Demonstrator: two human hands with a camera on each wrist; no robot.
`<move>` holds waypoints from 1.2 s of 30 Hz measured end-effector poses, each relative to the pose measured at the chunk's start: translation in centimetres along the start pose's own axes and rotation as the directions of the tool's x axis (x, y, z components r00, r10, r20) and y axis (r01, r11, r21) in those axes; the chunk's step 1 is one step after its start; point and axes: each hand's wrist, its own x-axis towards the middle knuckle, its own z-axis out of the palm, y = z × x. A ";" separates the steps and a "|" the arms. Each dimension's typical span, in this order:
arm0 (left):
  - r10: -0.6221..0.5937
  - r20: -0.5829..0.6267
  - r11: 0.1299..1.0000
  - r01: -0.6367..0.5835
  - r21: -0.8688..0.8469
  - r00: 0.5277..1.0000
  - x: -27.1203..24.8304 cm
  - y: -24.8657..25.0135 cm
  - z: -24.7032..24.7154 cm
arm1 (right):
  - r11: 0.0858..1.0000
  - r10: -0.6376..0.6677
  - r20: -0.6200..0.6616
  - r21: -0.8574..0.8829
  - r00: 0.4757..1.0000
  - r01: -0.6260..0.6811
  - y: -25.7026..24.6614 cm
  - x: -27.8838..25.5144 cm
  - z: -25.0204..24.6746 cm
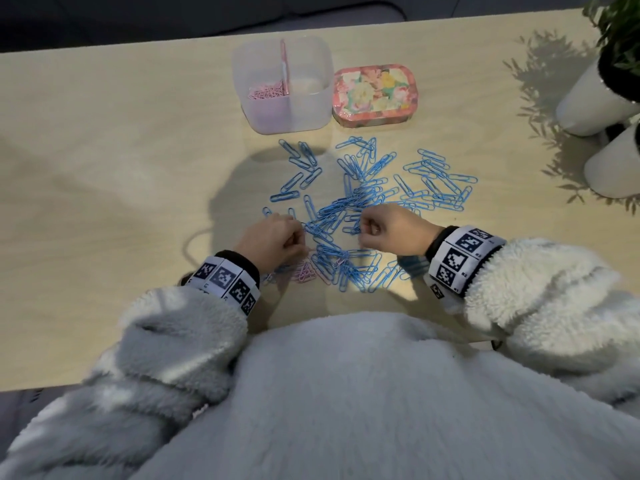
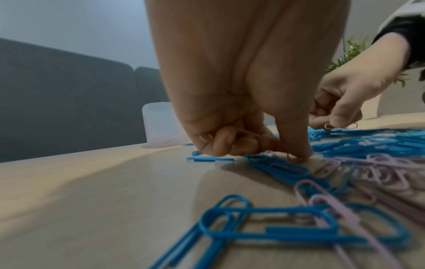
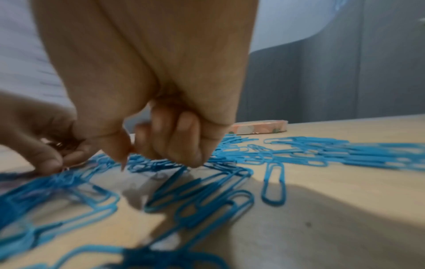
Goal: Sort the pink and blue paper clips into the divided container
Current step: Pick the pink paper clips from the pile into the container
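A clear divided container (image 1: 311,109) stands at the back of the table, with pink clips (image 1: 268,92) in its left compartment. Many blue paper clips (image 1: 367,188) lie scattered in front of it. A few pink clips (image 1: 306,271) remain near the front, close to my left wrist. My left hand (image 1: 298,242) is low at the pile's left side. Its fingers are curled round thin pink clips, and one fingertip (image 2: 299,154) presses the table. My right hand (image 1: 363,230) hovers over the pile's middle, fingers curled, pinching a pink clip (image 2: 331,126).
A floral tin (image 1: 374,95) lies right of the container. Two white plant pots (image 1: 599,102) stand at the table's far right. A dark sofa back (image 2: 69,102) runs behind the table.
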 end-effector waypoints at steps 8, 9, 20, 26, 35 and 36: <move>-0.271 -0.100 0.678 0.116 -0.726 0.957 -2.0 -0.4 -1.5 | 0.830 0.047 0.070 0.552 0.996 -0.078 -1.8 0.4 0.5; -0.317 -0.067 0.634 0.159 -0.757 0.946 -2.2 -0.4 -1.6 | 0.845 0.054 0.058 0.529 0.997 -0.077 -2.2 0.6 0.8; -0.518 0.058 0.440 0.324 -0.838 0.853 -2.5 -0.6 -0.1 | 0.997 0.021 -0.172 -0.071 0.985 -0.034 -1.9 1.4 2.0; -0.446 -0.158 0.836 0.347 -0.425 0.881 -1.3 0.6 1.3 | 0.990 0.013 -0.289 -0.128 0.957 -0.052 -1.0 0.5 0.3; -0.293 -0.213 0.956 0.281 -0.087 0.932 -1.1 2.1 1.2 | 0.982 -0.091 -0.030 -0.169 0.995 0.085 -1.2 -0.3 2.7; -0.283 -0.193 0.957 0.265 -0.114 0.939 -1.1 2.1 1.2 | 0.988 -0.088 -0.037 -0.127 0.995 0.083 -1.0 0.0 2.7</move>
